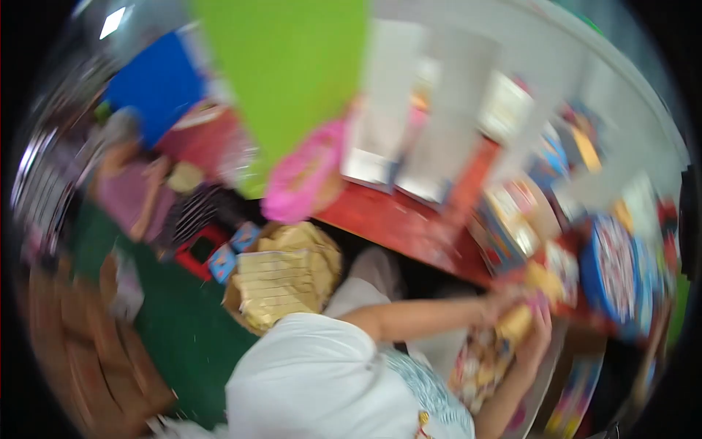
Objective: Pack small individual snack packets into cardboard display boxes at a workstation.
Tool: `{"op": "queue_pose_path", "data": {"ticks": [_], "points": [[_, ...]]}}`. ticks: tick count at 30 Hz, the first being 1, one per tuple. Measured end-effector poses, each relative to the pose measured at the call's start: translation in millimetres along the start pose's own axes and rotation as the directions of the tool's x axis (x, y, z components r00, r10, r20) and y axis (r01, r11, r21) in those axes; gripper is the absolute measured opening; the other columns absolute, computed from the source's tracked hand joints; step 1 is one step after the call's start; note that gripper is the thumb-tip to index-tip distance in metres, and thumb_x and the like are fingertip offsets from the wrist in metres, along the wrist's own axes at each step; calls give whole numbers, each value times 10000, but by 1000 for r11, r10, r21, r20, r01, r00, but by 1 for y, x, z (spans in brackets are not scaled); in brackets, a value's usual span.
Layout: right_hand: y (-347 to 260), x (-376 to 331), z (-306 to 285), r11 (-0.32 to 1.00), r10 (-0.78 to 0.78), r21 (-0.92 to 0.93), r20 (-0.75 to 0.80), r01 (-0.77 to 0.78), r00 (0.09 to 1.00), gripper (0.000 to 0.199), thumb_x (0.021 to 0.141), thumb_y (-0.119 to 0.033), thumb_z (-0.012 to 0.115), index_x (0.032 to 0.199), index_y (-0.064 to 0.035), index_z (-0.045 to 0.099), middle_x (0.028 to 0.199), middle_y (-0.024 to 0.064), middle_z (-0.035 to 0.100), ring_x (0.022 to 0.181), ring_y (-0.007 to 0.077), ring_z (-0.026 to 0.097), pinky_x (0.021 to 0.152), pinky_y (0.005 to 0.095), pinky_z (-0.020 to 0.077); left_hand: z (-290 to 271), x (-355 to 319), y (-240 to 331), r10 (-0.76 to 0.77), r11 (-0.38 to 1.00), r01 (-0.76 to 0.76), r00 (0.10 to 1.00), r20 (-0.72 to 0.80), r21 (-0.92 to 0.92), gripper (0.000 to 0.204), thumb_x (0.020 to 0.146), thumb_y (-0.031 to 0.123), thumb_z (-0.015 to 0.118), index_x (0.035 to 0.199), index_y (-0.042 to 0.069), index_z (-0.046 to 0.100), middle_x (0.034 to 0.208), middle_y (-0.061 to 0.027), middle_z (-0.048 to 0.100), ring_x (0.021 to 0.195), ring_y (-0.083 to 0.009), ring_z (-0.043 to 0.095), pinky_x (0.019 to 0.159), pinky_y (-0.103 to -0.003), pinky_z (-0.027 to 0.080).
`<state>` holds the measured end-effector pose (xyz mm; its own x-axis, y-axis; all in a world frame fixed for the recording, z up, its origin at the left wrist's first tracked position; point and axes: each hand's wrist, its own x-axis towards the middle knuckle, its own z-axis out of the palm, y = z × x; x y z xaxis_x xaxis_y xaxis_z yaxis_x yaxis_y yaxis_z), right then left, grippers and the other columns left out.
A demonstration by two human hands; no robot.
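The picture is heavily blurred by motion. My left hand (pixel 503 298) reaches out to the right from my white sleeve (pixel 307 373), and my right hand (pixel 539 333) comes up from the lower edge beside it. Both close on a colourful flat packet (pixel 484 362) with a yellow part (pixel 516 322) between the hands, just in front of a red counter (pixel 395 219). The blur hides how the fingers lie.
White shelf dividers (pixel 439 110) with toy boxes stand behind the counter. A round blue box (pixel 614 271) is at the right and a pink object (pixel 303 175) on the counter's left end. A tan bundle (pixel 285 278) and brown cardboard (pixel 88 329) lie on green floor (pixel 183 322). Another person (pixel 131 190) sits at the far left.
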<state>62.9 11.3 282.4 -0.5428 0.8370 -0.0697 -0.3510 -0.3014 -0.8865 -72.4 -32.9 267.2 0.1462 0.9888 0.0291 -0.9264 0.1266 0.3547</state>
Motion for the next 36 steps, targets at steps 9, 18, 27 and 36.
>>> {"op": "queue_pose_path", "data": {"ticks": [9,18,27,36], "points": [[7,-21,-5,987,-53,148,-36,58,998,385,887,-94,578,1253,-21,484,1152,70,588,1031,160,587,905,317,474,17,-7,10,-142,930,131,990,8,344,482,892,249,558,1300,39,410,1167,-78,556,1070,-164,562,906,-315,469],[6,-19,-6,860,-248,-460,1,221,969,555,857,-110,595,1357,-1,380,1158,97,557,1133,188,506,987,305,380,-6,-11,-9,241,818,-136,963,-118,558,585,770,16,610,1306,52,378,1191,-77,523,1103,-163,523,955,-308,419],[-39,135,-105,105,-428,-964,-264,-242,864,533,823,-368,549,1207,1,536,1149,172,556,1079,329,515,900,479,400,-10,2,-6,15,976,39,969,-247,213,578,757,-36,582,1295,74,400,1183,-79,544,1094,-210,554,960,-365,455],[-32,179,-115,51,-410,-853,-492,-519,768,573,742,-437,619,1084,18,549,1215,224,516,1144,378,473,937,551,336,-12,9,5,21,973,38,968,-250,228,589,761,-18,609,1304,79,402,1201,-72,544,1103,-206,551,971,-366,445]]}}
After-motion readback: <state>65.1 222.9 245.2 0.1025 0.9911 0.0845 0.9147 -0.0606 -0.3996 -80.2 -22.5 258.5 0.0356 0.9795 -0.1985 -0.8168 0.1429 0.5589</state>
